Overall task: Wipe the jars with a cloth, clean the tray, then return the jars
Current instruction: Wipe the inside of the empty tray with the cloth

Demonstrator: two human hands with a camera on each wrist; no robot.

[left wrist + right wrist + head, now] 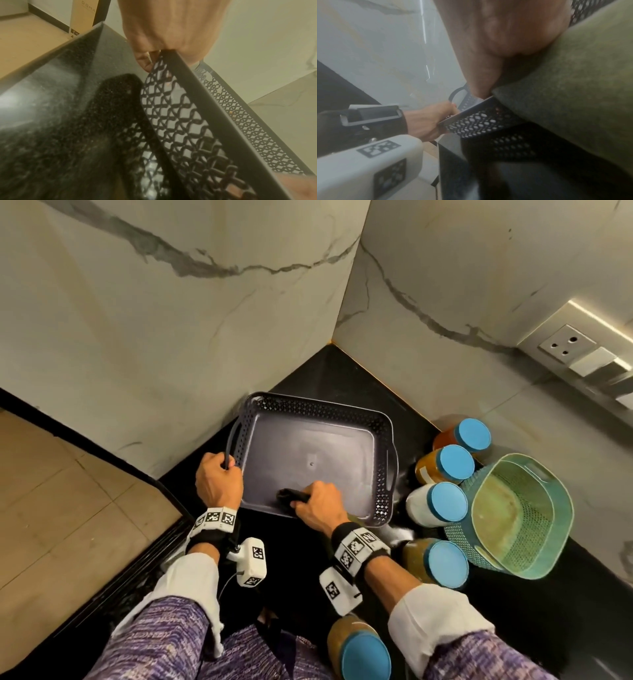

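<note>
A dark grey perforated tray (308, 405) sits on the black counter in the corner, with nothing in it. My left hand (226, 469) grips its left handle; the left wrist view shows those fingers (145, 60) curled round the tray rim (214, 115). My right hand (308, 498) holds a bunched dark cloth (287, 498) and presses it on the tray floor near the front edge. The cloth (573, 81) looks olive-green in the right wrist view. Several jars with blue lids (448, 503) stand on the counter right of the tray, and one (364, 655) stands near my body.
A green mesh basket (520, 522) stands at the right, beside the jars. Marble walls close the corner behind the tray. A socket plate (565, 344) is on the right wall. The counter edge drops to a tiled floor (51, 491) on the left.
</note>
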